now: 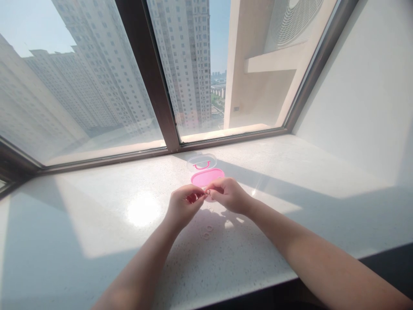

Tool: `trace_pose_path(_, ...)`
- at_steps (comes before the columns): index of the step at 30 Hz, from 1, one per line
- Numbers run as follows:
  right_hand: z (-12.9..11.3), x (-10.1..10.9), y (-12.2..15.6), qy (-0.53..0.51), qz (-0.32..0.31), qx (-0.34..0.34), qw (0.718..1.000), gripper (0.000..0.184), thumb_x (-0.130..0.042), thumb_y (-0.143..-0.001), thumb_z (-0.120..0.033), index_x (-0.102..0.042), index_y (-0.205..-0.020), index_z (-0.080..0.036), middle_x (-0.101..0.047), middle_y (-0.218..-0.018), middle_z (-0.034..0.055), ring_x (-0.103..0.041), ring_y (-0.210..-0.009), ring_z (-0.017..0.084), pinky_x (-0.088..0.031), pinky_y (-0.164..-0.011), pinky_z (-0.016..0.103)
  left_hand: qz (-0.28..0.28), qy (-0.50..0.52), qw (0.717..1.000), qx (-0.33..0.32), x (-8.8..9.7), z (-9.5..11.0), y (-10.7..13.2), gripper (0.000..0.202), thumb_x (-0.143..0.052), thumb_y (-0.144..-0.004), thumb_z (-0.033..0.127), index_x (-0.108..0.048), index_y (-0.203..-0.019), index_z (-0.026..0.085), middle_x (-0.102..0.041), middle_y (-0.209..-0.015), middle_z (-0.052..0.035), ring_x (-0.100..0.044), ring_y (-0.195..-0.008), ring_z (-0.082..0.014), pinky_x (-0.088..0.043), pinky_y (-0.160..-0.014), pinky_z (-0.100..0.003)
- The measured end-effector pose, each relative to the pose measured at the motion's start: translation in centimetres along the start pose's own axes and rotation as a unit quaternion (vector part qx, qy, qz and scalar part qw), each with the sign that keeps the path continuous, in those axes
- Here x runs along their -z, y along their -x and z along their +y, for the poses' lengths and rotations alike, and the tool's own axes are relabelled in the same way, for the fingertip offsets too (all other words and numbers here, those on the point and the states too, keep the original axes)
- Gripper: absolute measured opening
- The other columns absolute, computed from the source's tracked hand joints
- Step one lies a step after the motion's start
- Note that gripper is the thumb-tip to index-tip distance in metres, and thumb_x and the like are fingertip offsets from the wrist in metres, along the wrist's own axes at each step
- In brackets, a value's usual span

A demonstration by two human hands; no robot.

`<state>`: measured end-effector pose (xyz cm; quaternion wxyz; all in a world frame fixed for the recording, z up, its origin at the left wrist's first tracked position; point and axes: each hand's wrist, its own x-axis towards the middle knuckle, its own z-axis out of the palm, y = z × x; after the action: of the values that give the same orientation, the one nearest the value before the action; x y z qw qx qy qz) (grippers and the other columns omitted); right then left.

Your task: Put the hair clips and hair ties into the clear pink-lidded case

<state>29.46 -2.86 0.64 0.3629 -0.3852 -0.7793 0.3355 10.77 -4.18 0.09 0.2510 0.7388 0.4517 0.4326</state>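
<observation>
My left hand (187, 202) and my right hand (228, 196) meet above the white sill, fingertips pinched together. Between them is a small dark-looking ring (208, 192), thin like a little hair tie; its exact kind is too small to tell. Just beyond the fingers sits a pink oval box (208, 176), partly covered by my right hand. Its clear lid (199, 160) with a pink curved handle stands or lies behind it. Nearer to me, pale small rings (206, 236) rest on the sill in the shadow of my hands.
The speckled white sill (106, 280) runs under a brown-framed window (171, 129). A white wall (364, 107) bounds it on the right. Strong sun glares left of my hands. The sill's front edge drops to a dark area (390, 267) at lower right.
</observation>
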Motion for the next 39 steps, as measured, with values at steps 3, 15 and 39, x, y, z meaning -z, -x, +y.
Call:
trace_pose_path(3, -0.14, 0.04, -0.01, 0.002, -0.001, -0.002, 1.0, 0.022, -0.051, -0.083, -0.016, -0.071, -0.076, -0.013, -0.059, -0.062, -0.0006, -0.043, -0.054, 0.009, -0.031, -0.052, 0.023, -0.004, 0.003, 1.0, 0.004, 0.03, 0.01, 0.07, 0.006, -0.071, -0.077, 0.022, -0.073, -0.075, 0.016, -0.07, -0.067, -0.0029, -0.054, -0.054, -0.0106, -0.045, -0.051, -0.021)
trace_pose_path(15, -0.27, 0.12, 0.07, 0.043, 0.003, 0.002, 0.999, 0.02, -0.053, -0.081, -0.017, -0.071, -0.074, -0.014, -0.051, -0.055, -0.0031, -0.04, -0.053, 0.009, -0.029, -0.052, 0.023, 0.008, 0.001, 1.0, -0.016, -0.05, 0.17, 0.07, 0.009, -0.073, -0.077, 0.026, -0.074, -0.076, 0.017, -0.071, -0.069, -0.0033, -0.055, -0.054, -0.0111, -0.047, -0.053, -0.022)
trace_pose_path(39, -0.32, 0.26, -0.08, 0.012, -0.013, -0.006, 1.0, 0.024, -0.05, -0.084, -0.016, -0.066, -0.066, -0.013, -0.055, -0.055, -0.0018, -0.044, -0.052, 0.009, -0.032, -0.052, 0.022, -0.006, 0.012, 1.0, 0.016, -0.13, 0.0, -0.03, 0.009, -0.07, -0.077, 0.024, -0.071, -0.076, 0.016, -0.071, -0.068, -0.0034, -0.059, -0.057, -0.0125, -0.047, -0.053, -0.022)
